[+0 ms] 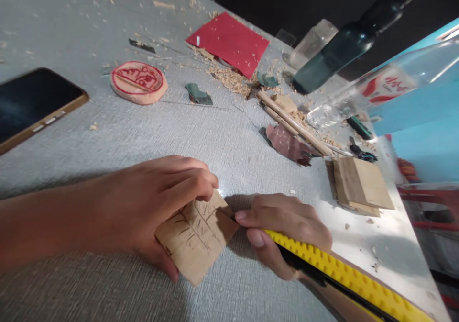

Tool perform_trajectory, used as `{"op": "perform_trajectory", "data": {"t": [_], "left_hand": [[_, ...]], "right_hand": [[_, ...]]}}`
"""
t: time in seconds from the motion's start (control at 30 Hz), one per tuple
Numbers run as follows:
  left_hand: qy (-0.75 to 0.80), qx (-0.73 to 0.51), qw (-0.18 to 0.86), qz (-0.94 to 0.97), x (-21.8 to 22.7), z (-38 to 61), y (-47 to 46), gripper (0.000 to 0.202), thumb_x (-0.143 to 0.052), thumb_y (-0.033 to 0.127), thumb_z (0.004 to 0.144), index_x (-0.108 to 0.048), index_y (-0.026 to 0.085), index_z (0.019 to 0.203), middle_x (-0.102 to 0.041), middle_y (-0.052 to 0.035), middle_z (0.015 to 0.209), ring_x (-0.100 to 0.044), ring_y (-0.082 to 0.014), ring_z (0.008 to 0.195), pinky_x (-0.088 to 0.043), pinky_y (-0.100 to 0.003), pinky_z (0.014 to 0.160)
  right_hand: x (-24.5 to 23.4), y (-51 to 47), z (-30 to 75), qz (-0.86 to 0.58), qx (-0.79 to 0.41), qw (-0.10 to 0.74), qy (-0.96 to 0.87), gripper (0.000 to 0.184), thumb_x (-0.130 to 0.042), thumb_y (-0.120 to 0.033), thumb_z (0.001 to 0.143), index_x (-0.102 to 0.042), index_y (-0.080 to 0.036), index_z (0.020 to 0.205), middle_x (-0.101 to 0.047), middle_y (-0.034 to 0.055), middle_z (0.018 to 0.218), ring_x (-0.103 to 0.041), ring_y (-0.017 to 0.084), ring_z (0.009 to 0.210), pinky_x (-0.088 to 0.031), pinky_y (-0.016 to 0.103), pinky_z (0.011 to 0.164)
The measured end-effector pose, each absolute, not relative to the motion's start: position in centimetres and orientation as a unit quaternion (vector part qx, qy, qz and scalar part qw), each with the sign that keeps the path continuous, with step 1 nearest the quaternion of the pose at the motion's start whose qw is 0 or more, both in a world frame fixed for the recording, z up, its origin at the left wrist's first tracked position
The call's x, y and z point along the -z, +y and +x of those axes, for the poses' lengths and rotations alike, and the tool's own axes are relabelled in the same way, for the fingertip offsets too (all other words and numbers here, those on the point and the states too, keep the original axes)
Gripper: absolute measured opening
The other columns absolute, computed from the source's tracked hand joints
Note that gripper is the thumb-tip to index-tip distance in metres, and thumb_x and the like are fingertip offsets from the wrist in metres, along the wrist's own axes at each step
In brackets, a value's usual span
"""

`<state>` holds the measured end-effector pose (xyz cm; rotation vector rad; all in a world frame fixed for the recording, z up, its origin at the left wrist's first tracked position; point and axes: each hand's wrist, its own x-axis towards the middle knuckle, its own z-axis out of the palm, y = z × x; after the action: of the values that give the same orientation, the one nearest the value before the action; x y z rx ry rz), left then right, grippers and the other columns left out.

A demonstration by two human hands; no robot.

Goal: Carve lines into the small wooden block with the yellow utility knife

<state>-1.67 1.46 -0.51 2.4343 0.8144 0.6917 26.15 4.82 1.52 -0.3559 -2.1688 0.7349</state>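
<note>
The yellow-and-black cutter (340,264) extends from the lower right corner toward the block. The right hand (287,221) grips it near its front end, at the right edge of the wooden block (204,250). Fingertips partly cover this end; contact between blade and wood cannot be confirmed. The block is on the table (118,140), in front of the person; its upper face bears incised lines and characters. The left hand (179,193) clasps the block from the left, thumb at the near side, fingers over the far side.

Beyond the right hand, further wood blocks (362,183) are stacked. A phone (38,104) lies screen up at far left. Past the hands are a brown scrap (287,142), wooden sticks (294,121), a green scrap (198,94) and a round plaque (138,83) with red markings. Farther back, wood shavings (231,79) lie beside a red sheet (229,44). A clear bottle (389,85) and a dark bottle (335,56) stand at right.
</note>
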Motion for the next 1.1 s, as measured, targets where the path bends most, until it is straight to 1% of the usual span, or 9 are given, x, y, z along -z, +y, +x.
{"op": "perform_trajectory", "data": {"t": [0.1,0.2,0.4,0.57,0.73,0.83,0.93,1.03,1.1], "left_hand": [[0.289,-0.265,0.256,0.883,1.05,-1.78,1.51,0.071,-0.088,0.058,0.077,-0.050,0.025,0.126,-0.069,-0.0114,0.139,-0.068,-0.0315,0.126,-0.057,-0.041,0.104],[0.291,-0.267,0.273,0.878,1.41,-1.82,1.52,0.075,-0.092,0.058,0.073,-0.049,0.026,0.127,-0.069,-0.0136,0.139,-0.068,-0.0323,0.124,-0.057,-0.042,0.100],[0.298,-0.259,0.259,0.881,1.01,-1.82,1.31,0.074,-0.092,0.055,0.075,-0.051,0.026,0.130,-0.069,-0.0125,0.141,-0.066,-0.0329,0.129,-0.056,-0.044,0.108],[0.299,-0.259,0.254,0.883,0.81,-1.80,1.25,0.076,-0.093,0.058,0.073,-0.052,0.024,0.128,-0.070,-0.0137,0.140,-0.067,-0.0336,0.129,-0.056,-0.043,0.107],[0.295,-0.255,0.252,0.886,0.93,-1.79,1.35,0.075,-0.091,0.057,0.075,-0.050,0.024,0.128,-0.069,-0.0145,0.140,-0.067,-0.0335,0.129,-0.057,-0.044,0.105],[0.290,-0.257,0.248,0.888,1.21,-1.83,1.41,0.077,-0.091,0.059,0.075,-0.048,0.025,0.128,-0.069,-0.0149,0.140,-0.065,-0.0335,0.129,-0.055,-0.045,0.106],[0.289,-0.255,0.247,0.889,1.49,-1.88,1.42,0.079,-0.091,0.061,0.074,-0.047,0.025,0.130,-0.067,-0.0156,0.141,-0.065,-0.0334,0.130,-0.054,-0.044,0.106],[0.289,-0.251,0.244,0.891,1.40,-1.84,1.38,0.078,-0.090,0.062,0.076,-0.046,0.025,0.129,-0.068,-0.0162,0.140,-0.066,-0.0333,0.127,-0.056,-0.044,0.102],[0.291,-0.253,0.243,0.890,1.12,-1.76,1.34,0.076,-0.088,0.063,0.078,-0.045,0.025,0.128,-0.069,-0.0158,0.137,-0.068,-0.0326,0.122,-0.058,-0.042,0.095]], "right_hand": [[-1.52,4.60,26.15,-0.148,-0.291,0.433,-0.840,0.023,-0.069,-0.008,0.080,-0.076,-0.014,0.101,-0.080,0.0041,0.071,-0.075,0.017,0.054,-0.060,0.023,0.049],[-1.67,4.67,26.27,-0.153,-0.286,0.425,-0.845,0.022,-0.068,-0.008,0.081,-0.076,-0.016,0.100,-0.081,0.0030,0.072,-0.076,0.016,0.056,-0.063,0.022,0.052],[-1.53,4.96,26.09,-0.126,-0.289,0.415,-0.853,0.026,-0.072,-0.007,0.082,-0.076,-0.014,0.107,-0.084,0.0062,0.081,-0.075,0.015,0.056,-0.059,0.021,0.047],[-1.43,4.75,25.98,-0.158,-0.297,0.424,-0.841,0.023,-0.068,-0.007,0.081,-0.076,-0.015,0.101,-0.081,0.0031,0.072,-0.076,0.016,0.056,-0.059,0.022,0.049],[-1.37,4.87,26.09,-0.141,-0.297,0.429,-0.841,0.023,-0.070,-0.008,0.083,-0.077,-0.015,0.104,-0.083,0.0044,0.077,-0.072,0.014,0.051,-0.055,0.021,0.045],[-1.71,4.95,26.14,-0.152,-0.323,0.404,-0.842,0.021,-0.073,-0.008,0.087,-0.078,-0.015,0.105,-0.084,0.0059,0.080,-0.076,0.014,0.057,-0.058,0.019,0.049],[-2.16,5.12,26.13,-0.171,-0.354,0.392,-0.832,0.012,-0.077,-0.011,0.090,-0.080,-0.015,0.101,-0.085,0.0061,0.080,-0.077,0.013,0.059,-0.061,0.017,0.055],[-2.33,5.34,26.18,-0.191,-0.391,0.376,-0.819,0.007,-0.079,-0.013,0.092,-0.082,-0.014,0.097,-0.085,0.0073,0.080,-0.077,0.012,0.059,-0.062,0.016,0.059],[-2.23,5.40,26.28,-0.205,-0.412,0.368,-0.808,0.006,-0.079,-0.015,0.093,-0.083,-0.014,0.097,-0.086,0.0085,0.084,-0.079,0.012,0.063,-0.063,0.015,0.062]]}}
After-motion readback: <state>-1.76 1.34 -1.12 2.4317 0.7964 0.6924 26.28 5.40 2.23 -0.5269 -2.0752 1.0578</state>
